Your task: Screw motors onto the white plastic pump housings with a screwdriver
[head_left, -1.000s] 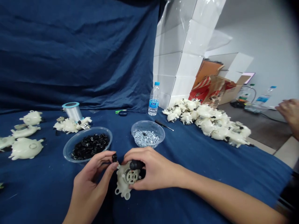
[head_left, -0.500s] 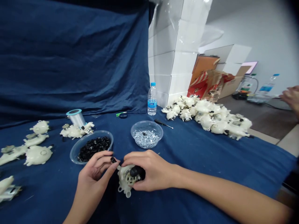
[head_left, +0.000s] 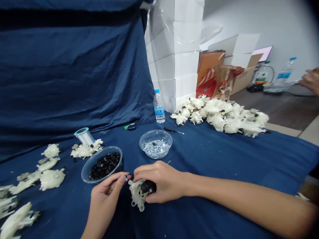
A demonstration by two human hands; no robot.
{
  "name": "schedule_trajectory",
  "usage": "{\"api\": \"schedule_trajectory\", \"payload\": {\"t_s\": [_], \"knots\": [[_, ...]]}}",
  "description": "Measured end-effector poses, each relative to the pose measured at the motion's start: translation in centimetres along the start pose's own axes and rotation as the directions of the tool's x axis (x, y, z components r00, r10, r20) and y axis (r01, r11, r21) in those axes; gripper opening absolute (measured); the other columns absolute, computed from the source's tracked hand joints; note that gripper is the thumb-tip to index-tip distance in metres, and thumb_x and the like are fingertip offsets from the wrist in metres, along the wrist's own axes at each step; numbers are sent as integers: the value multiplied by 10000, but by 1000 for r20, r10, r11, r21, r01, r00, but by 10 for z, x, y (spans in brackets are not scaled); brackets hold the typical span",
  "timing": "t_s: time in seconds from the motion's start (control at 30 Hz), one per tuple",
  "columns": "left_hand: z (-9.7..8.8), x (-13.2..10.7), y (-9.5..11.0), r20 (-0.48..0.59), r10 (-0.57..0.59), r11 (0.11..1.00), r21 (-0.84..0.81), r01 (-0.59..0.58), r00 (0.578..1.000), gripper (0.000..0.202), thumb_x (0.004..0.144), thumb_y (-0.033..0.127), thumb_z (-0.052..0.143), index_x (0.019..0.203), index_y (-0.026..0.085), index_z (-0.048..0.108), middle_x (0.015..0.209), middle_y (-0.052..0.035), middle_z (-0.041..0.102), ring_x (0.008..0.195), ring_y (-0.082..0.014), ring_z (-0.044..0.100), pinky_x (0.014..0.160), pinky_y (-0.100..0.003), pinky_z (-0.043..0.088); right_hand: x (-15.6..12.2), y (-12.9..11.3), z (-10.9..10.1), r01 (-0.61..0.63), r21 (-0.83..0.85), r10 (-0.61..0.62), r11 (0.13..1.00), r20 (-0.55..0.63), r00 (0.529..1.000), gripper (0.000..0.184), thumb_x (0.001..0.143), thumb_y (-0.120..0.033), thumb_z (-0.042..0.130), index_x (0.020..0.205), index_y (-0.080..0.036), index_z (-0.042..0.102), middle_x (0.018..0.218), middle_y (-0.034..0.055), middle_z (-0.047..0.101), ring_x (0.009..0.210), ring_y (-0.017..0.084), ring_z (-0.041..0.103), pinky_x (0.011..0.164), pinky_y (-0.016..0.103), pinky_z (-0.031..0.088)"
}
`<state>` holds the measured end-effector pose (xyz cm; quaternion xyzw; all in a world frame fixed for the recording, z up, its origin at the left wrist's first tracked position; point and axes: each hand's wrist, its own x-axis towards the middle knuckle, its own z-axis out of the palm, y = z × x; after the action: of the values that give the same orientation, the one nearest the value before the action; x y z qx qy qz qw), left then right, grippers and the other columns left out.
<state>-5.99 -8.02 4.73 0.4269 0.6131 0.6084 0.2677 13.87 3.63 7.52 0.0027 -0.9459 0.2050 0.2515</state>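
My right hand [head_left: 163,181] is wrapped round a cream plastic housing [head_left: 137,196] with a black cylindrical piece [head_left: 149,186] on it, resting low on the blue cloth [head_left: 211,172]. My left hand [head_left: 107,192] sits just left of the housing, fingers pinched together at its upper edge near a small part I cannot make out. A clear bowl of small black parts [head_left: 102,164] stands right behind my left hand. A clear bowl of silver screws [head_left: 156,144] stands behind my right hand.
Cream housings [head_left: 51,177] lie scattered at the left, with a spool [head_left: 84,136] behind them. A large heap of housings [head_left: 221,116] lies at the right by white boxes [head_left: 174,53], a water bottle [head_left: 159,107] and a screwdriver [head_left: 173,130]. Another person's hand [head_left: 310,79] shows far right.
The view has tilted and shifted, so everything sits lower and further right. My left fingers have drawn in against the housing's top edge; the small black part seen in them earlier is now hidden.
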Motion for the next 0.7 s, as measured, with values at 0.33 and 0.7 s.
{"api": "schedule_trajectory", "payload": {"t_s": [0.33,0.7], "knots": [[2,2,2,109,17,1000,1,-17,994,323,732,546,862,813,234,853,742,-11,729,698,-155,662,664,-196,557,-1,1,-1,81,-32,-81,996,-5,997,463,746,-225,751,1191,-121,678,1162,79,733,873,161,697,625,251,471],[1,3,-14,39,-189,977,-96,192,981,556,698,701,828,853,167,822,673,-18,701,668,-149,619,649,-215,516,-3,2,3,95,10,-95,995,-46,994,419,767,-245,771,1162,-140,681,1192,84,737,925,165,720,684,243,521]]}}
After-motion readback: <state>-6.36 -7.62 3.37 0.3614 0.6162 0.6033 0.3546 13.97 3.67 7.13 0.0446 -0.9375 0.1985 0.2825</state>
